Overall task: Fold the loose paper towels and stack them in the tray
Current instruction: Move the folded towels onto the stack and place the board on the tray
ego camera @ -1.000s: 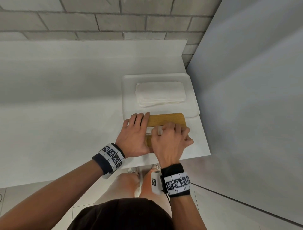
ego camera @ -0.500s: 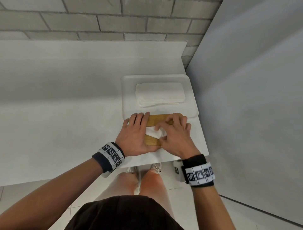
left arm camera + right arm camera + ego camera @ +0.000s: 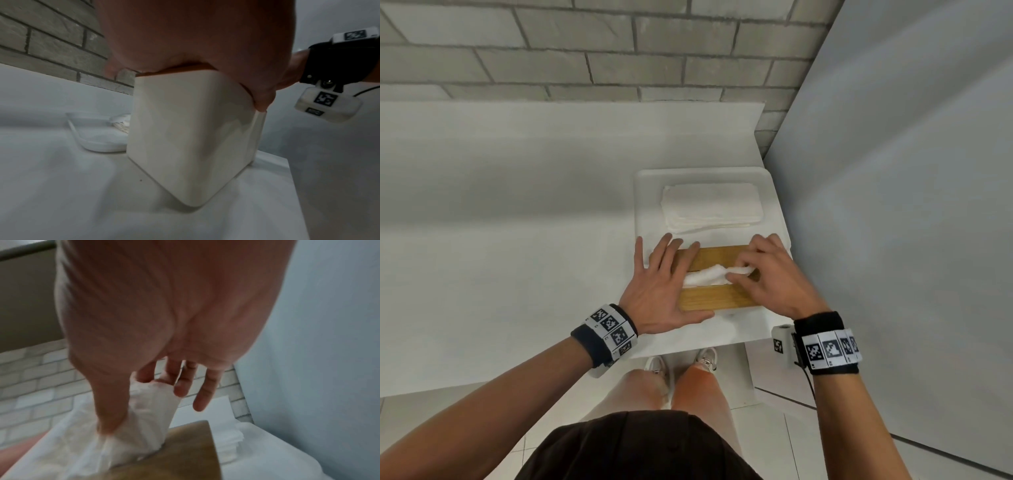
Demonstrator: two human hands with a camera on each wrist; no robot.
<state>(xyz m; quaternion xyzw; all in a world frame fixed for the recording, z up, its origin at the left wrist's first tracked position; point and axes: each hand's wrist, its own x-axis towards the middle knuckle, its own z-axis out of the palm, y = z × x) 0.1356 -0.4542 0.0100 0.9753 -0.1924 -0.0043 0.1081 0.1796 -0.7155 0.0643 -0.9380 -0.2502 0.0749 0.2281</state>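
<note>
A white box with a wooden lid [image 3: 714,298] stands at the counter's front right; its white side [image 3: 191,138] fills the left wrist view. A white paper towel [image 3: 709,277] sticks out of the lid's slot. My right hand [image 3: 748,274] pinches that paper towel [image 3: 150,404] between thumb and fingers. My left hand [image 3: 667,274] lies flat on the lid's left end, fingers straight. Behind the box sits a white tray [image 3: 645,205] holding a stack of folded towels [image 3: 712,207].
The white counter [image 3: 517,240] stretches left along a grey brick wall [image 3: 585,51]. A grey panel [image 3: 911,205] closes off the right side next to the tray. The counter's front edge runs just below my wrists, with my knees and the tiled floor beneath.
My right hand has slid right and farther along the slot, drawing more of the paper towel out. My left hand's fingers have spread flatter on the lid.
</note>
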